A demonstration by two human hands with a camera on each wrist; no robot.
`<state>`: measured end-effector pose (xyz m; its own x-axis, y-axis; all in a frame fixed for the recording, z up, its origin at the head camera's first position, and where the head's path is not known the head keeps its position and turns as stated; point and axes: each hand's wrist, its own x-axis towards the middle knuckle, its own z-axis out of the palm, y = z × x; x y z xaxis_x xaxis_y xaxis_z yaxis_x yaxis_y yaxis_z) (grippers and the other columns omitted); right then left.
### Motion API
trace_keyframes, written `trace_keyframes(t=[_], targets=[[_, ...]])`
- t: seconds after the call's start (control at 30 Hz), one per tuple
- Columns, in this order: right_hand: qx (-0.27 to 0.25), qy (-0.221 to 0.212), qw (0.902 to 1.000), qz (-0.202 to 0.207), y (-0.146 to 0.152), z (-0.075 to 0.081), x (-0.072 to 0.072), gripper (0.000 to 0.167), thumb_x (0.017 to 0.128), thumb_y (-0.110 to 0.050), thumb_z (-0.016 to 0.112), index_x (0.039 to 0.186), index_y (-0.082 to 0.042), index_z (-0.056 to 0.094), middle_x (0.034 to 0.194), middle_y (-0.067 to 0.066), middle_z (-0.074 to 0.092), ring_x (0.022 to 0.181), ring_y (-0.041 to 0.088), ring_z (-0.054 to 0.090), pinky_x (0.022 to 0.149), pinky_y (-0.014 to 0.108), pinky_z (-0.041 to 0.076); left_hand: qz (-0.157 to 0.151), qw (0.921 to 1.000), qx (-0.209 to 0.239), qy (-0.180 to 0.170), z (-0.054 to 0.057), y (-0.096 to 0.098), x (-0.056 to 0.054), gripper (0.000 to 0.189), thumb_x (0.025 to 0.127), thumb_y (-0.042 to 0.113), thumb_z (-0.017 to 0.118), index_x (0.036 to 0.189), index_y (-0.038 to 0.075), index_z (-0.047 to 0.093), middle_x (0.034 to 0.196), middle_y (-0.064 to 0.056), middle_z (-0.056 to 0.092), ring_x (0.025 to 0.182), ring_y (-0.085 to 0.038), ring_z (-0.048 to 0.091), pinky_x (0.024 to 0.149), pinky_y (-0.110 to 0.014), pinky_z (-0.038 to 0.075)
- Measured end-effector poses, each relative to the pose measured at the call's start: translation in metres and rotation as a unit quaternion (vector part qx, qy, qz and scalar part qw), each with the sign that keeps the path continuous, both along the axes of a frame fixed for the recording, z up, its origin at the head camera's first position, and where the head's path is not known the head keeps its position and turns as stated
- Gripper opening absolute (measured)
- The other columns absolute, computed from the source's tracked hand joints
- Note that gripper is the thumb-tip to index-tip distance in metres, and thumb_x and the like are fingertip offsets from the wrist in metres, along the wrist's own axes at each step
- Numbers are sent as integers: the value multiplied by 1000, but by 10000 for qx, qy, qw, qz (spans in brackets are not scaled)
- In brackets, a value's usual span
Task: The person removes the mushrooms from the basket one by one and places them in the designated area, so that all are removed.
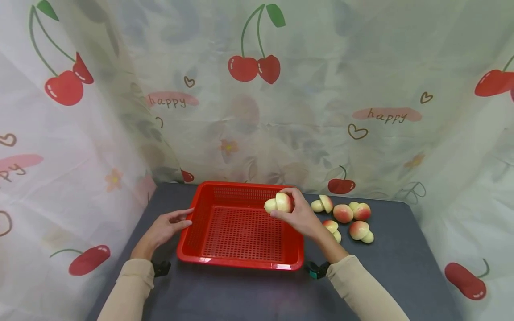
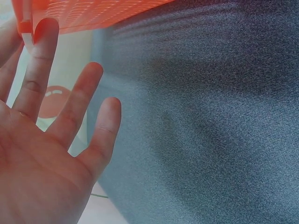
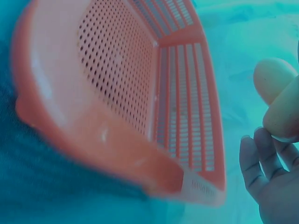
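A red plastic basket (image 1: 241,263) with a perforated floor stands on the dark table, and no items show inside it. My right hand (image 1: 299,214) pinches a mushroom (image 1: 283,203) with a pale stem and a cream-to-red cap, above the basket's right side. The right wrist view shows that mushroom (image 3: 282,109) at its right edge, with the fingers (image 3: 268,154) below it. My left hand (image 1: 166,227) is at the basket's left rim, its fingertips touching it. In the left wrist view the left hand (image 2: 51,135) has its fingers spread and nearly straight.
Several more mushrooms lie on the table right of the basket, among them one at the back (image 1: 322,204) and one at the front right (image 1: 360,231). A cherry-printed curtain (image 1: 297,133) hangs behind and along both sides of the dark table (image 1: 249,294).
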<state>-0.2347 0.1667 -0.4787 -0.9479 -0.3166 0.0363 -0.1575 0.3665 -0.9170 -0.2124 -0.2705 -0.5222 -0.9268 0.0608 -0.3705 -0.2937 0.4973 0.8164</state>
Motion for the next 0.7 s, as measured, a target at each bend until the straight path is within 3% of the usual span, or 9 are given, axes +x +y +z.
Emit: trace_keyframes(t=[0.23,0.43,0.7], targets=[[23,-17,9995,-310,28,-6,3,69,88,-32,82,141,-13,42,134,13,49,106,28,60,87,36,55,-14,10000,48,-1,-1,-1,0,63,93,42,73,149,22,54,134,-16,67,110,-21,70,104,-52,55],[371,-110,9957,-839,62,-13,10,73,88,-38,81,143,-13,41,133,14,50,108,30,58,86,34,54,-67,10000,20,26,-3,0,-1,63,93,43,73,149,23,54,136,-16,67,112,-22,69,105,-53,54],[468,-63,9909,-1261,102,-23,18,72,91,-33,78,149,-12,39,140,13,49,105,19,57,84,20,52,-7,10000,-49,-78,-3,-1,-2,65,91,47,73,149,25,54,137,-15,66,113,-22,69,106,-54,53]])
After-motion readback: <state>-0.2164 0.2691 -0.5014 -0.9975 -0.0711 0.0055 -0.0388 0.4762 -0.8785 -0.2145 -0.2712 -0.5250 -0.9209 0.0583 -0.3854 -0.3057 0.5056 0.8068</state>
